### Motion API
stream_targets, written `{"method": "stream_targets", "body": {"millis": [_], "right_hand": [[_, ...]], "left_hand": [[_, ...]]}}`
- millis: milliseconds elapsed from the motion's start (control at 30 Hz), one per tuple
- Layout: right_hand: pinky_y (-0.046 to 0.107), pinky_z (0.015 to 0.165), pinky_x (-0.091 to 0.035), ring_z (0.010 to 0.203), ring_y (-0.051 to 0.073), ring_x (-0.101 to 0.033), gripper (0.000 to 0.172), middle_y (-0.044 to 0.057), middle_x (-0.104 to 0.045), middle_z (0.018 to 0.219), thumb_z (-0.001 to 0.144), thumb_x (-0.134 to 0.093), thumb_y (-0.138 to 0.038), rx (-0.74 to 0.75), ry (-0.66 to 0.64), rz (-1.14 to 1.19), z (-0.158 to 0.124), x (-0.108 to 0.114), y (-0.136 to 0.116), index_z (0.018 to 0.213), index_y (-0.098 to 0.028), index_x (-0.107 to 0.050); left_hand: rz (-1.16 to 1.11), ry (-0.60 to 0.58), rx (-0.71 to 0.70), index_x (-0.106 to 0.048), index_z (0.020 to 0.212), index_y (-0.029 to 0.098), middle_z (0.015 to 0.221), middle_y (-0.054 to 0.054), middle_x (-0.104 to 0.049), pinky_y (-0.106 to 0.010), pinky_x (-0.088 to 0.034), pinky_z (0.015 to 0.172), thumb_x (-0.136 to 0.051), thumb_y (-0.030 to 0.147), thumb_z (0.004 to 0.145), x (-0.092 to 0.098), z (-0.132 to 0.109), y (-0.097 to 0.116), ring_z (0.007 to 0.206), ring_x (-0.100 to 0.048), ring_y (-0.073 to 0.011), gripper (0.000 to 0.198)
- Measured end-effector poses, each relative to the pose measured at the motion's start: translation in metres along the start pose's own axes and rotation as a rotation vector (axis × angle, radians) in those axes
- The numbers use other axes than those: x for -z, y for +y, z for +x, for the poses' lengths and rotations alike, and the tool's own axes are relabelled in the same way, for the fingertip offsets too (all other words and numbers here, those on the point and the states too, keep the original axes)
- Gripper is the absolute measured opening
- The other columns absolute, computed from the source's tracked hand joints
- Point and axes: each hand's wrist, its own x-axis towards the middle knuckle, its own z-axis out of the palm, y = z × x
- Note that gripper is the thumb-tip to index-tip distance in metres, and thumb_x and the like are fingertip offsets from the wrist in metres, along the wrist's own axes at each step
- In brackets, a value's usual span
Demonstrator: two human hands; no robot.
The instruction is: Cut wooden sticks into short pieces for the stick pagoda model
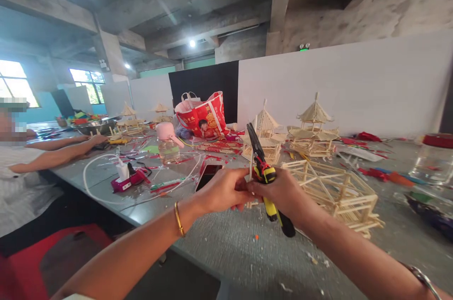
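Observation:
My right hand [279,191] is wrapped around a pair of long-nosed pliers [257,144] with black jaws and yellow-and-black handles, the jaws pointing up and away from me. Close beside it, my left hand [224,187] has its fingers pinched on a thin wooden stick [251,168], which stands nearly upright next to the pliers. The fingertips of both hands almost meet, so the stick's lower end is hidden. Just right of my right hand, an open frame of wooden sticks [336,191] rests on the table. A dark phone [209,175] lies behind my left hand.
Stick pagoda models [314,125] stand behind the frame, near a red bag [205,116]. A pink-lidded jug [169,144] and a power strip [128,181] with a white cable are at left. A co-worker's hands [97,140] reach over the table. A clear jar [433,161] stands right.

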Motion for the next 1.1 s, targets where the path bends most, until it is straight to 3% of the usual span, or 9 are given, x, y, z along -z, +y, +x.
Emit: {"method": "stream_targets", "body": {"millis": [167, 367, 500, 600, 700, 933, 1100], "right_hand": [[0.021, 0.043, -0.032, 0.046, 0.010, -0.042, 0.018, -0.003, -0.047, 0.050, 0.061, -0.056, -0.030, 0.021, 0.045, -0.020, 0.001, -0.004, 0.003, 0.061, -0.017, -0.044], [0.021, 0.047, -0.035, 0.051, 0.009, -0.042, 0.017, -0.002, -0.047, 0.054, 0.063, -0.054, -0.031, 0.081, 0.079, 0.076, 0.004, -0.006, 0.005, 0.061, -0.016, -0.045], [0.021, 0.047, -0.036, 0.050, 0.009, -0.043, 0.020, -0.002, -0.047, 0.055, 0.063, -0.056, -0.033, 0.098, 0.104, 0.156, 0.000, -0.005, 0.001, 0.062, -0.016, -0.045], [0.020, 0.043, -0.036, 0.045, 0.009, -0.043, 0.021, -0.002, -0.046, 0.051, 0.061, -0.058, -0.032, 0.078, 0.114, 0.281, -0.002, -0.006, 0.000, 0.061, -0.016, -0.044], [0.021, 0.041, -0.036, 0.044, 0.009, -0.044, 0.022, -0.002, -0.047, 0.050, 0.059, -0.059, -0.031, 0.063, 0.131, 0.372, -0.001, -0.010, 0.003, 0.062, -0.016, -0.044], [0.021, 0.042, -0.037, 0.045, 0.009, -0.043, 0.026, -0.003, -0.045, 0.051, 0.058, -0.061, -0.034, -0.003, 0.157, 0.368, 0.000, -0.017, 0.008, 0.064, -0.016, -0.043], [0.021, 0.044, -0.035, 0.047, 0.011, -0.045, 0.029, -0.001, -0.048, 0.053, 0.066, -0.057, -0.042, -0.043, 0.071, 0.243, -0.010, -0.014, 0.003, 0.069, -0.015, -0.049]], "left_hand": [[0.033, 0.001, 0.003, -0.053, 0.099, 0.017, 0.053, 0.004, -0.053, -0.018, -0.037, 0.038, -0.062, 0.028, 0.068, -0.001, 0.001, 0.003, 0.041, -0.050, -0.0079, 0.034], [-0.218, 0.082, 0.079, -0.048, 0.110, 0.015, 0.051, 0.007, -0.052, -0.017, -0.035, 0.035, -0.064, 0.019, 0.063, -0.004, 0.006, -0.001, 0.038, -0.048, -0.0074, 0.050], [-0.431, 0.178, 0.128, -0.052, 0.100, 0.013, 0.060, 0.003, -0.057, -0.016, -0.036, 0.035, -0.068, 0.026, 0.063, -0.011, 0.001, -0.007, 0.042, -0.051, -0.0069, 0.041], [-0.555, 0.161, 0.160, -0.057, 0.085, 0.012, 0.073, -0.003, -0.061, -0.016, -0.033, 0.033, -0.063, 0.034, 0.069, -0.015, -0.005, -0.014, 0.043, -0.052, -0.0054, 0.028], [-0.624, 0.141, 0.182, -0.059, 0.076, 0.011, 0.078, -0.007, -0.064, -0.016, -0.032, 0.032, -0.058, 0.038, 0.074, -0.018, -0.011, -0.018, 0.042, -0.054, -0.0059, 0.027], [-0.648, 0.284, 0.196, -0.060, 0.074, 0.010, 0.069, -0.004, -0.061, -0.015, -0.031, 0.032, -0.065, 0.033, 0.068, -0.033, -0.014, -0.016, 0.039, -0.047, -0.0032, 0.024], [-0.604, 0.370, 0.148, -0.057, 0.067, 0.011, 0.059, -0.001, -0.058, -0.016, -0.028, 0.032, -0.063, 0.029, 0.069, -0.030, -0.020, -0.021, 0.036, -0.041, -0.0020, 0.019]]}}
